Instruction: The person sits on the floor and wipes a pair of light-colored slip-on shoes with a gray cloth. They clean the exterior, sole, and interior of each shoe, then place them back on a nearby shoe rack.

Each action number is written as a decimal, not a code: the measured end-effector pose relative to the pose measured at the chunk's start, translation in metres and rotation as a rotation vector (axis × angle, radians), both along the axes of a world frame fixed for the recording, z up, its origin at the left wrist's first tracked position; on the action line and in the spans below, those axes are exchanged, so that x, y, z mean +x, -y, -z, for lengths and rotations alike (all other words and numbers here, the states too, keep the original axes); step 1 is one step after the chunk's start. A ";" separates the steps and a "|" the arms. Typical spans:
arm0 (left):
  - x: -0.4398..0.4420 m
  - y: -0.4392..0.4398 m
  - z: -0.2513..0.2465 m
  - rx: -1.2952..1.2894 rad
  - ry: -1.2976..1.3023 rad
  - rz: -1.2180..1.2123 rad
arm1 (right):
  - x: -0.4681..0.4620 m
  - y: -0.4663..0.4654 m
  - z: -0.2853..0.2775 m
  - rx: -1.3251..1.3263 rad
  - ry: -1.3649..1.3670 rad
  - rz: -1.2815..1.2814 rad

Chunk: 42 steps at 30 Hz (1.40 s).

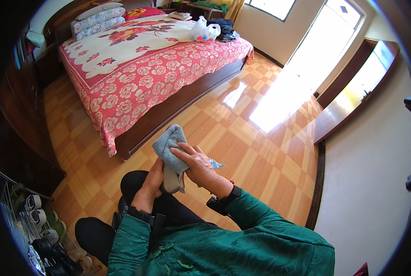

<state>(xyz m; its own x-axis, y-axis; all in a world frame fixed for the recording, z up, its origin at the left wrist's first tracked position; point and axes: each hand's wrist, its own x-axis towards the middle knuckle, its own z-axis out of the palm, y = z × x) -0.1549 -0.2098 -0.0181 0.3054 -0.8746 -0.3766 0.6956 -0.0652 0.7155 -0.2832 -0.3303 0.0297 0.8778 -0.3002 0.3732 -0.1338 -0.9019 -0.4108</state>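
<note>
My left hand (153, 179) grips the side of a beige-grey shoe (172, 181), held just above my knees. Its textured sole appears to face up, though the exact kind of shoe cannot be made out. A grey-blue terry cloth (169, 146) covers the shoe's far end. Pressing that cloth down from the right, my right hand (199, 165) has its fingers spread over the fabric. A light-blue corner of cloth (216, 164) sticks out beyond my right hand.
At my lower left stands a wire shoe rack (59, 238) with several shoes. Ahead is a bed (150, 86) bearing folded quilts (98, 26) and a white plastic bag (204, 31). A wooden door (357, 93) stands ajar at the right, and sunlight glares on the wood-patterned floor (233, 148).
</note>
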 end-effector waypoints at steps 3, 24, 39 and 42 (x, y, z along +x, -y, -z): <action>-0.001 -0.003 -0.003 -0.059 -0.013 -0.058 | -0.003 -0.007 -0.013 0.076 -0.042 -0.084; 0.008 -0.007 -0.003 -0.381 -0.161 -0.111 | -0.067 0.061 -0.030 1.425 0.341 0.239; -0.002 -0.002 0.009 -0.472 0.208 0.024 | 0.002 0.005 0.033 1.114 0.365 0.100; -0.002 -0.007 0.012 -0.205 0.046 0.120 | -0.011 0.015 0.042 1.226 0.414 0.061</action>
